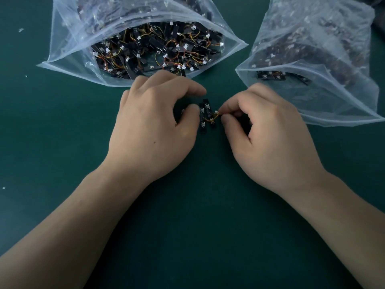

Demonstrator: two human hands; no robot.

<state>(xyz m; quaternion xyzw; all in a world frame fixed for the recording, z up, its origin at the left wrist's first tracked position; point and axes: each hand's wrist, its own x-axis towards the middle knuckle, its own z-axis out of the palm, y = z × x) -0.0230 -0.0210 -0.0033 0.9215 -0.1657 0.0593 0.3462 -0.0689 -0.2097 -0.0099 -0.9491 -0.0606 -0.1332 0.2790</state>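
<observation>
At frame centre, the left hand (154,122) grip clamps the black boards (202,127) while the right hand (268,134) grip pinches the wire (208,119); excessive pull may tear it from its board.

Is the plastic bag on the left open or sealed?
Open: the left bag has its mouth gaping wide, and the small black boards inside show directly.

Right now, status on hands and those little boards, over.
Right hand pinches orange wire. Left hand curled beside small black boards, grip unclear. Open parts bag close behind.
</observation>
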